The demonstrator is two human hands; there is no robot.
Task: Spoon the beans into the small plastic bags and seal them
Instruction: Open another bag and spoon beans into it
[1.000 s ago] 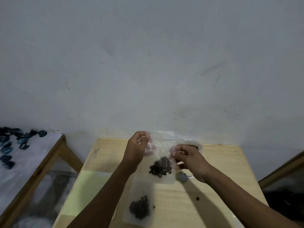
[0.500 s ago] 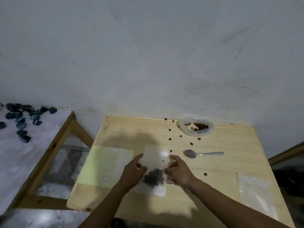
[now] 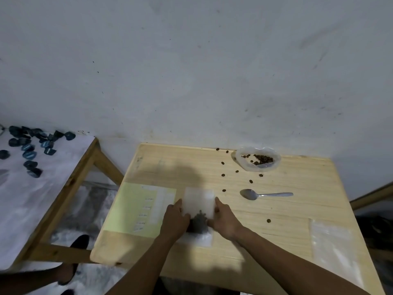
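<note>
Small plastic bag (image 3: 198,204) lies flat on the wooden table (image 3: 297,209), near the front edge and left of centre, with a dark cluster of beans (image 3: 197,222) inside its lower half. Left hand (image 3: 175,218) rests on the bag's left edge, fingers extended and fairly flat, fingertips pointing away from the person. Right hand (image 3: 225,220) rests on the bag's right edge, likewise with fingers laid out rather than curled; whether either thumb pinches the film cannot be told. Bag sits between the two hands, its upper part clear and pale. Just left of it, a pale green sheet (image 3: 138,209) lies on the table. Spoon (image 3: 263,194) lies to the right of the bag, bowl toward the bag, apart from both hands. Open bag of beans (image 3: 258,159) stands at the far edge by the wall (image 3: 191,71); loose beans (image 3: 237,171) are scattered between it and the spoon. A flat stack of empty bags (image 3: 333,250) lies at the right front. A side table (image 3: 32,188) to the left carries dark blue objects (image 3: 29,145).
</note>
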